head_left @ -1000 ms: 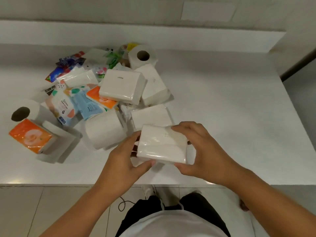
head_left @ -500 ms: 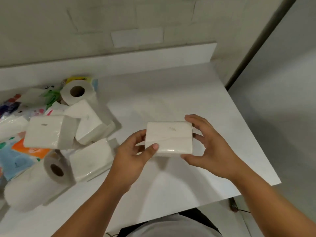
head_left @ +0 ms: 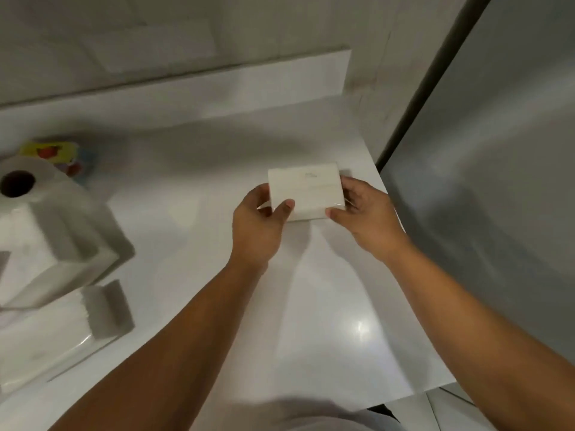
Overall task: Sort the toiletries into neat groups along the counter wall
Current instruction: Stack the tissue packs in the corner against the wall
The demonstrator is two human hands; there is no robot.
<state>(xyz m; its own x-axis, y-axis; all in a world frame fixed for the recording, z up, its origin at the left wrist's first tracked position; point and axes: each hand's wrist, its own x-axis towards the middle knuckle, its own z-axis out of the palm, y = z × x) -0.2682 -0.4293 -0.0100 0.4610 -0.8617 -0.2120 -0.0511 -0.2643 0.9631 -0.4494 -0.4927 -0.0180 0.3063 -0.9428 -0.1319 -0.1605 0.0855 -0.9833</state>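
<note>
Tissue pack has moved farther right and back since the earlier frame, away from the pile, now near the counter's right edge. Left hand and right hand both grip its ends, thumbs on the front. Risk: set down this close to the edge, the slick wrapper could slide off.

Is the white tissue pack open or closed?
Closed, it seems: glossy wrap covers the tissue pack, and no tissue sticks out.
</note>
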